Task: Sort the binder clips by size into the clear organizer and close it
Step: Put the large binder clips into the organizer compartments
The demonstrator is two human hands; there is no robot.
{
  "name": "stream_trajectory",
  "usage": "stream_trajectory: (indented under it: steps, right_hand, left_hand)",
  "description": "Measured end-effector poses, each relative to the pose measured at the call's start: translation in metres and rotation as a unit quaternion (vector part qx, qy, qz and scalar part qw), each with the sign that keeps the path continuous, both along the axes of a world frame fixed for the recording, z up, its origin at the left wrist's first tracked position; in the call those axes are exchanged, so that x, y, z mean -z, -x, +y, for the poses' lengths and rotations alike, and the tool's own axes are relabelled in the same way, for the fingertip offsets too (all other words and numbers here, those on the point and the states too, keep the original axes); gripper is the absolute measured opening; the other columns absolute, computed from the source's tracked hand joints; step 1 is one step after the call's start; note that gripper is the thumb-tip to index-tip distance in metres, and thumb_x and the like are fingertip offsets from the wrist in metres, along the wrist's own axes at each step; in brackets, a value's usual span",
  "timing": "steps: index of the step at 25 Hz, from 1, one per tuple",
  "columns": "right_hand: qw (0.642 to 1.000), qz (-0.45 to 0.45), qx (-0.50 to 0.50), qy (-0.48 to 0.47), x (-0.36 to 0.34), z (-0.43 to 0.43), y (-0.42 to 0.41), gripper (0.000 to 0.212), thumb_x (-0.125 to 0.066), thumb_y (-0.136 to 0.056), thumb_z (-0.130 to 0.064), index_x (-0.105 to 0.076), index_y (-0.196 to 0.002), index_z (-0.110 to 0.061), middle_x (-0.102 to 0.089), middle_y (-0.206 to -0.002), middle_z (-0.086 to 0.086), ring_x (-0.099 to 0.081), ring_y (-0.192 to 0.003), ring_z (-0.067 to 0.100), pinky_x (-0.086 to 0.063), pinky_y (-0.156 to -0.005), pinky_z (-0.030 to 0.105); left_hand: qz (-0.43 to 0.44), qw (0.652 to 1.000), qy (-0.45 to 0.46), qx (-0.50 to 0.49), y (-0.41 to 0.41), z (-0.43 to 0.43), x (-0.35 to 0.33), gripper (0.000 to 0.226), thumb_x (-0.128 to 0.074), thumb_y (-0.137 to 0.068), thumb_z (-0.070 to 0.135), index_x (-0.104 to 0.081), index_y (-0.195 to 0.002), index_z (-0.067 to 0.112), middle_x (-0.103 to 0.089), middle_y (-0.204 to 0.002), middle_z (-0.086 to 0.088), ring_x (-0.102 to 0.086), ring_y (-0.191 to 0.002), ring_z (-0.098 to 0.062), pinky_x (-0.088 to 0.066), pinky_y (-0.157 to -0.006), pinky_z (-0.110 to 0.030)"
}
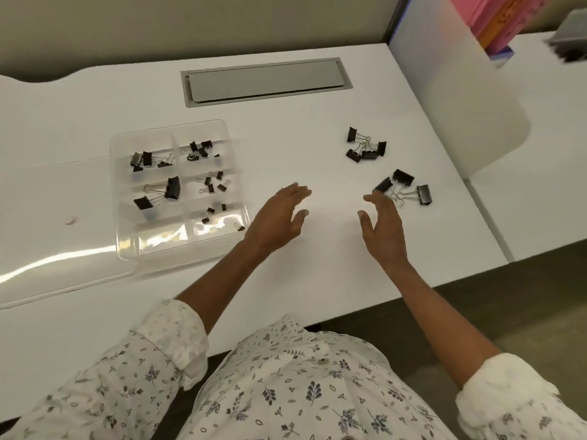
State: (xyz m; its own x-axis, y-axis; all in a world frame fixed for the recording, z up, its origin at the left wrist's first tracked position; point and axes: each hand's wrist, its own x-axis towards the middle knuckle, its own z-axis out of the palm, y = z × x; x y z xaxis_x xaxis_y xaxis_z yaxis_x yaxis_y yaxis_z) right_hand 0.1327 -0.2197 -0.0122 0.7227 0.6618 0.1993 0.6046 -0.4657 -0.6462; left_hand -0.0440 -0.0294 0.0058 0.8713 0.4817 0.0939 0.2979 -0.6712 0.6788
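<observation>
While both hands hover empty over the surface (317, 281), the clear organizer (178, 188) sits lid-open toward its left edge, part filled. Left hand (276, 217) and right hand (382, 227): fingers spread, grasping nothing. Loose binder clips (403, 185) lie toward the right edge: light, stiff, springy; pinch the black body, since wire handles likely tangle.

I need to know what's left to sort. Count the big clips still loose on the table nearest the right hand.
3, in one group beside the right hand: one at the fingertips, one behind it, one farthest right.
</observation>
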Motion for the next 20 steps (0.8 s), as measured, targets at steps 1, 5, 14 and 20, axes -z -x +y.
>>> stream_trajectory:
  steps: [1, 5, 14, 20]
  right_hand:
    - [1.0, -0.005, 0.011, 0.016, 0.005, -0.012, -0.017, 0.034, -0.057, -0.101, -0.018, -0.053, -0.134, -0.011, -0.054, -0.138, -0.003, -0.046, -0.134, 0.016, -0.038, -0.114, 0.029]
    - [0.994, -0.029, 0.042, 0.096, 0.019, -0.057, -0.09, 0.047, -0.055, -0.099, -0.008, -0.045, -0.145, -0.007, -0.039, -0.157, 0.012, -0.032, -0.147, 0.028, -0.028, -0.12, 0.035]
    - [0.962, -0.077, -0.067, 0.252, 0.021, -0.095, -0.181, 0.064, -0.055, -0.091, 0.002, -0.037, -0.152, -0.002, -0.036, -0.158, 0.02, -0.033, -0.147, 0.037, -0.027, -0.122, 0.041]
    - [0.981, -0.029, -0.027, 0.191, 0.031, -0.116, -0.143, 0.054, -0.054, -0.1, -0.012, -0.04, -0.151, -0.008, -0.039, -0.157, 0.015, -0.039, -0.142, 0.031, -0.041, -0.115, 0.043]
  left_hand:
    - [0.009, 1.0, -0.001, 0.008, -0.008, -0.008, 0.002, 0.046, -0.06, -0.1, 0.019, -0.054, -0.145, 0.013, -0.053, -0.151, -0.001, -0.036, -0.149, -0.017, -0.028, -0.122, -0.032]
    - [0.045, 0.998, 0.0, 0.035, -0.041, -0.041, 0.01, 0.047, -0.06, -0.1, 0.021, -0.053, -0.146, 0.016, -0.052, -0.152, 0.001, -0.035, -0.15, -0.015, -0.031, -0.121, -0.032]
    - [0.096, 0.991, -0.005, 0.089, -0.113, -0.09, 0.011, 0.051, -0.06, -0.1, 0.019, -0.049, -0.149, 0.013, -0.047, -0.156, -0.003, -0.031, -0.152, -0.018, -0.031, -0.122, -0.036]
    - [0.119, 0.985, -0.02, 0.121, -0.17, -0.093, 0.007, 0.056, -0.06, -0.098, 0.016, -0.044, -0.152, 0.009, -0.038, -0.162, -0.005, -0.029, -0.153, -0.022, -0.03, -0.122, -0.036]
